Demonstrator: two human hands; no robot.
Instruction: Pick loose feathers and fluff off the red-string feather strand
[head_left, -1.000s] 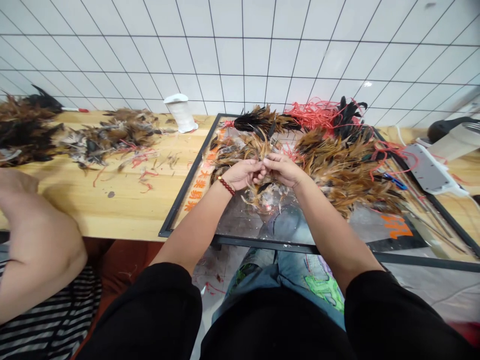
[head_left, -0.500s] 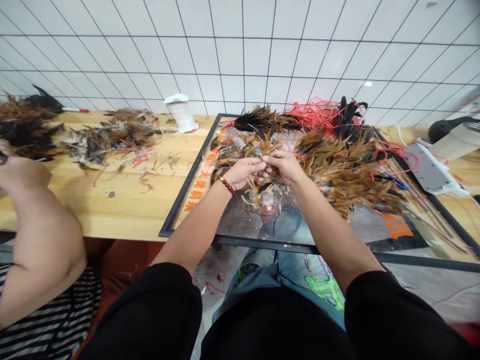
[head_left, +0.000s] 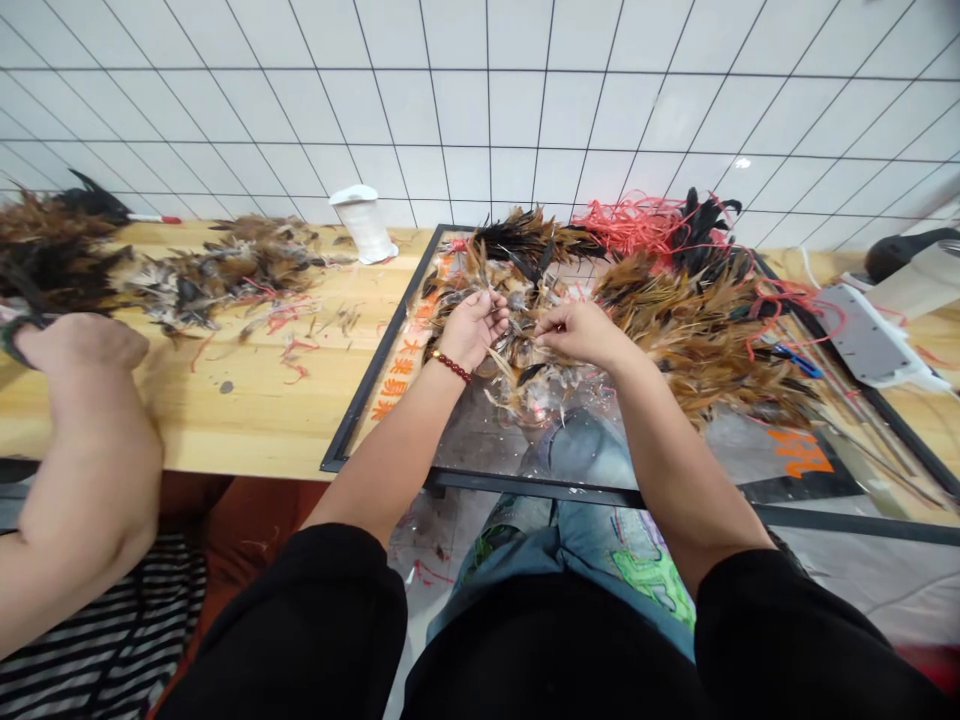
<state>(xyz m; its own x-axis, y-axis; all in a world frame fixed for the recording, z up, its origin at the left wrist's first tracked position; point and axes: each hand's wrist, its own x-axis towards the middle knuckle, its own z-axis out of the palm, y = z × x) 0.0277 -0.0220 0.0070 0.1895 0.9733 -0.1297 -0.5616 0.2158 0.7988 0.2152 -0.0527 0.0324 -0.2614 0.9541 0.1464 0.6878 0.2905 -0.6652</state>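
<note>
You are holding your left hand (head_left: 474, 328) and right hand (head_left: 581, 332) slightly apart, fingers curled; whether they're pinching anything, I cannot tell. Feathers (head_left: 679, 335) are lying around them on a clear, black-framed panel (head_left: 480, 440), overhanging the wooden table (head_left: 247, 425) below white wall tiles (head_left: 517, 110).

Head camera, forward and down over hands (head_left: 469, 328)
</note>
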